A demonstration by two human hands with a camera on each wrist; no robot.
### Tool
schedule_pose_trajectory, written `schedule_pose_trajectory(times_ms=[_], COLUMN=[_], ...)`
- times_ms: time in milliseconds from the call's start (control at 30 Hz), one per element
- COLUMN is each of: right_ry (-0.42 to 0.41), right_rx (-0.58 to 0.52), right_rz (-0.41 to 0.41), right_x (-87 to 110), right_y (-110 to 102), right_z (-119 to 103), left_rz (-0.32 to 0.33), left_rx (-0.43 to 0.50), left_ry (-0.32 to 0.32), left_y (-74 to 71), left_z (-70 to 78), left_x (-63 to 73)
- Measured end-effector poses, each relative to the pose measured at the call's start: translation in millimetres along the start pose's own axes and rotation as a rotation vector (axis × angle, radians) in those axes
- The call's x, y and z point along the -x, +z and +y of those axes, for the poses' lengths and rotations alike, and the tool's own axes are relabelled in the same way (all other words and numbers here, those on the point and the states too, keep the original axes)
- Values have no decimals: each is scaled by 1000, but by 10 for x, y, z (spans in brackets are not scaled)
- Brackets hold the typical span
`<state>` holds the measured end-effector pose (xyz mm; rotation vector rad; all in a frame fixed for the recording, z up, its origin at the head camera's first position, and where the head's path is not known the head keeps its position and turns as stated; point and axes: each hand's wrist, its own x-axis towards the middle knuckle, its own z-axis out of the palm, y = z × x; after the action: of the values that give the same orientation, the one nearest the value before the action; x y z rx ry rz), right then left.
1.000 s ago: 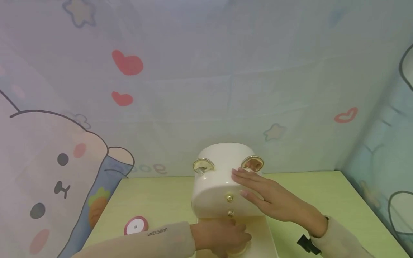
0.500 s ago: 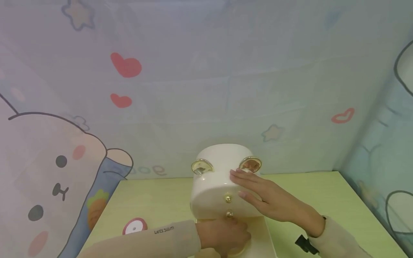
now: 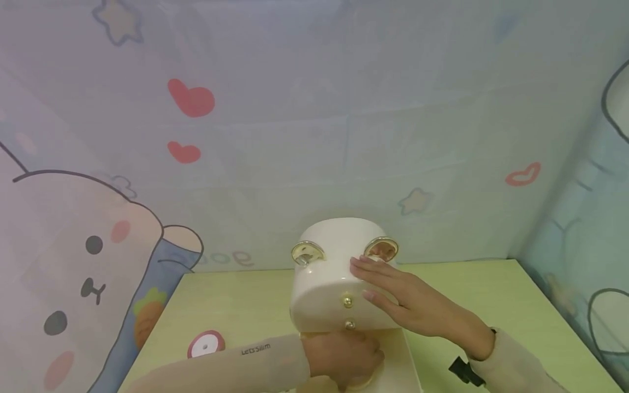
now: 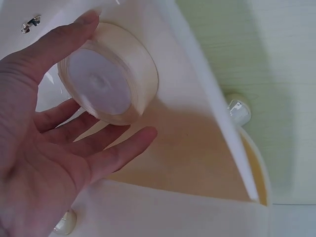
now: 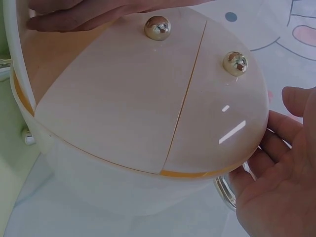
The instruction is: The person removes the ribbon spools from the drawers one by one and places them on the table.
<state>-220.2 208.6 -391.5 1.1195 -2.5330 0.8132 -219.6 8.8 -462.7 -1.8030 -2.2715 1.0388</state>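
A glossy white storage box (image 3: 339, 234) with gold ear-shaped handles stands on the table, and its lower drawer (image 3: 405, 365) is pulled out. Down in that drawer my left hand (image 3: 344, 357) holds a cream roll of ribbon (image 4: 140, 74) with a pale core. The left wrist view has the thumb at the roll's upper edge and the fingers along its lower side. My right hand (image 3: 417, 305) rests with straight fingers against the box's upper front, beside the right handle. In the right wrist view its fingertips lie along the curved side of the box.
To the left on the green table (image 3: 245, 300) lies a pink roll (image 3: 206, 345) with a white centre, partly behind the left sleeve. Gold knobs (image 3: 348, 302) stick out of the box front. A printed cloth backdrop (image 3: 295, 136) hangs right behind the table.
My left hand has shifted slightly right in the drawer, and its fingers have drawn in closer around the ribbon roll. The right hand stays in place on the box.
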Motion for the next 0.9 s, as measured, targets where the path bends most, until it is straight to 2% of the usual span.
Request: schedule_pose_trajectory(times_ms=[233, 567, 900], right_ry=[6, -3, -7], right_rx=[-8, 2, 12], right_rz=[-1, 7, 14], right_x=[-6, -3, 5], right_y=[10, 3, -6], right_z=[-7, -6, -7], left_rz=[-11, -2, -24], left_rx=[102, 47, 87], left_ry=[-35, -48, -37], left_y=[59, 67, 76], left_z=[32, 34, 17], left_x=[-54, -32, -6])
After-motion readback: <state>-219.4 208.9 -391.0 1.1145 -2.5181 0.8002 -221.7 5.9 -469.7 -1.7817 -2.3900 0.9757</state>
